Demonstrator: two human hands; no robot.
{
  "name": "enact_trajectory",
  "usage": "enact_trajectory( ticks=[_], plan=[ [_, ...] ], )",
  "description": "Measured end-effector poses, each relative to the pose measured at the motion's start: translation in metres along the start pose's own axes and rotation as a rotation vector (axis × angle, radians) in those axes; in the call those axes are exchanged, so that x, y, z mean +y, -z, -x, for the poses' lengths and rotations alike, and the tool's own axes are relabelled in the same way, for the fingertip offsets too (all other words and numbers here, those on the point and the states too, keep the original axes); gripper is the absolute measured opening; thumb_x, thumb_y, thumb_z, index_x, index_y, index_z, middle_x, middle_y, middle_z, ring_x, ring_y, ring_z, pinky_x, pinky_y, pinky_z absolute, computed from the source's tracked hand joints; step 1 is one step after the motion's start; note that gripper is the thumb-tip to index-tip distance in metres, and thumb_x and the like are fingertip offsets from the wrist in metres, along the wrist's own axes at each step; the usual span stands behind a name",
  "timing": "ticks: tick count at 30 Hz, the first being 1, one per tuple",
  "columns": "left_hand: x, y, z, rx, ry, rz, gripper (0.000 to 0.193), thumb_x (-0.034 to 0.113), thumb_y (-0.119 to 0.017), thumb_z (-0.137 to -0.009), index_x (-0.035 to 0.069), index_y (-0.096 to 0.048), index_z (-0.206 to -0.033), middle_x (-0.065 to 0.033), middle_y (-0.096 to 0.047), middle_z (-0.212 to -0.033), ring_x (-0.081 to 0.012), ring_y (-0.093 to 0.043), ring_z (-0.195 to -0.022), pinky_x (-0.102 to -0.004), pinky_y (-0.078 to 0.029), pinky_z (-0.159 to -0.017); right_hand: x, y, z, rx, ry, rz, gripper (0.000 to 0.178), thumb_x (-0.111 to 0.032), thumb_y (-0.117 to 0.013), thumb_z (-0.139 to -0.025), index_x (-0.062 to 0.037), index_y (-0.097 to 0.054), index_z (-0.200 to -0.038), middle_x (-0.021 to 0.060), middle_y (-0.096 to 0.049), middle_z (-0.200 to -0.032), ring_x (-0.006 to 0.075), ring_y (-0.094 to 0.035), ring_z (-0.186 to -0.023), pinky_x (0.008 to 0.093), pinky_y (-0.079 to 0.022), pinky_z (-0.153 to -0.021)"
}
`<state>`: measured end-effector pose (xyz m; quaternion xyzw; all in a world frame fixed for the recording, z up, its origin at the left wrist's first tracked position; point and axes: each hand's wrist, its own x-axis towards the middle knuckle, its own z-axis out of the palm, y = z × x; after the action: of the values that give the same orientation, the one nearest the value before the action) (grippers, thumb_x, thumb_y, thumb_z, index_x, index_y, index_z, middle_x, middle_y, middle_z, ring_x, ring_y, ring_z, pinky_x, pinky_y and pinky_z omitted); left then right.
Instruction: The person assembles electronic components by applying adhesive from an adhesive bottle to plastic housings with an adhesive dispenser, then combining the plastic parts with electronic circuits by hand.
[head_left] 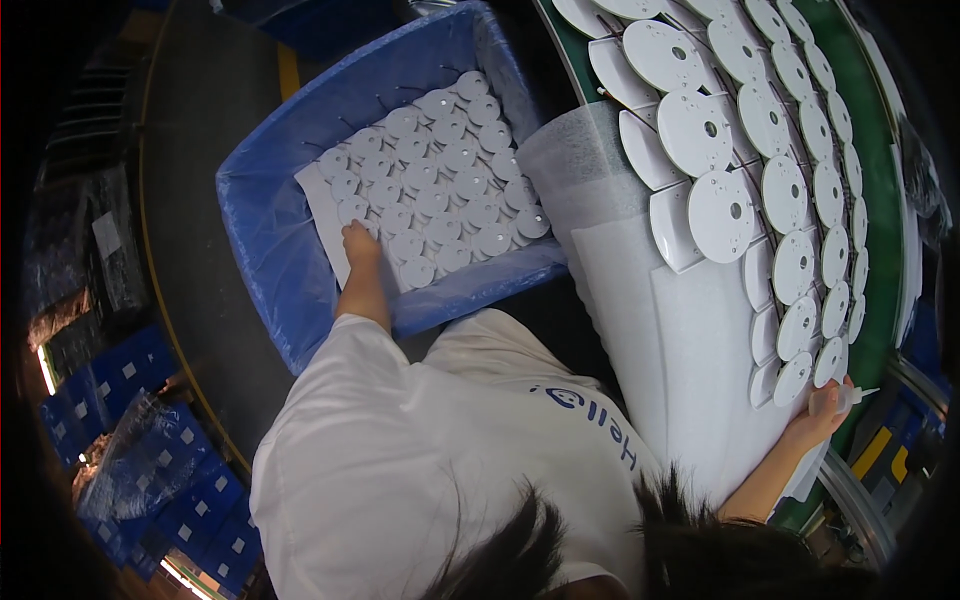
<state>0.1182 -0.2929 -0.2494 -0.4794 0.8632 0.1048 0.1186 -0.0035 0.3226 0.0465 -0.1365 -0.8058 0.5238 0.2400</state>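
White round discs lie in tidy rows on a white sheet inside a blue plastic-lined crate, which fills the upper left centre of the frame. At the lower left corner of that layer the left hand rests on the discs, its fingers bent down onto them; whether they grip one cannot be told from here. On the right of the frame, larger white round plates with small holes overlap in curving rows along a green belt, partly lying on white foam sheeting that drapes over the desk edge. The right hand sits at the lower right, at the bottom end of those rows, touching the last plates, its fingers closed around a small translucent bottle with a pointed nozzle aimed to the right. A white sleeve and the white shirt fill the lower centre. Dark blue stacked crates stand on the floor at the lower left of the frame.
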Motion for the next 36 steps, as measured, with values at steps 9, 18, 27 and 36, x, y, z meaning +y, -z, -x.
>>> enact_trajectory(
  ticks=[9,18,27,36],
  plan=[
    [0.020,0.000,-0.005,-0.070,0.067,-0.026,0.040,0.007,-0.058,-0.065,0.002,-0.042,-0.100,-0.0194,-0.042,-0.104,-0.0338,-0.044,-0.099,-0.0376,-0.040,-0.082,0.001,0.005,0.001,0.018,-0.034,-0.025,0.051,-0.028,-0.060,-0.069,-0.0003,-0.042,-0.108,0.0065,-0.049,-0.085,0.0156,-0.045,-0.082,0.0258,-0.034,-0.077],
    [0.088,0.076,0.007,0.480,-0.125,0.167,0.046,0.012,-0.055,-0.059,0.003,-0.047,-0.104,-0.0138,-0.049,-0.101,-0.0295,-0.039,-0.101,-0.0365,-0.030,-0.088,-0.007,-0.002,0.004,-0.048,-0.044,-0.081,0.046,-0.024,-0.061,-0.068,-0.0019,-0.042,-0.104,0.0032,-0.049,-0.074,0.0100,-0.045,-0.067,0.0208,-0.034,-0.063],
    [0.252,0.249,0.147,0.947,-1.594,0.633,0.026,0.000,-0.053,-0.057,0.006,-0.048,-0.082,-0.0092,-0.049,-0.081,-0.0272,-0.048,-0.073,-0.0335,-0.038,-0.068,-0.003,0.000,0.008,-0.067,-0.077,-0.301,0.046,-0.025,-0.063,-0.066,-0.0036,-0.043,-0.102,0.0039,-0.049,-0.071,0.0108,-0.047,-0.064,0.0220,-0.036,-0.061],
    [0.323,0.234,0.389,0.093,-2.982,0.694,0.015,0.017,-0.050,-0.066,0.007,-0.053,-0.077,-0.0009,-0.045,-0.067,-0.0151,-0.046,-0.065,-0.0269,-0.037,-0.054,-0.017,0.009,0.008,-0.148,-0.168,-0.521,0.040,-0.017,-0.060,-0.069,-0.0044,-0.043,-0.103,0.0037,-0.048,-0.076,0.0110,-0.047,-0.068,0.0233,-0.039,-0.064]
  ],
)
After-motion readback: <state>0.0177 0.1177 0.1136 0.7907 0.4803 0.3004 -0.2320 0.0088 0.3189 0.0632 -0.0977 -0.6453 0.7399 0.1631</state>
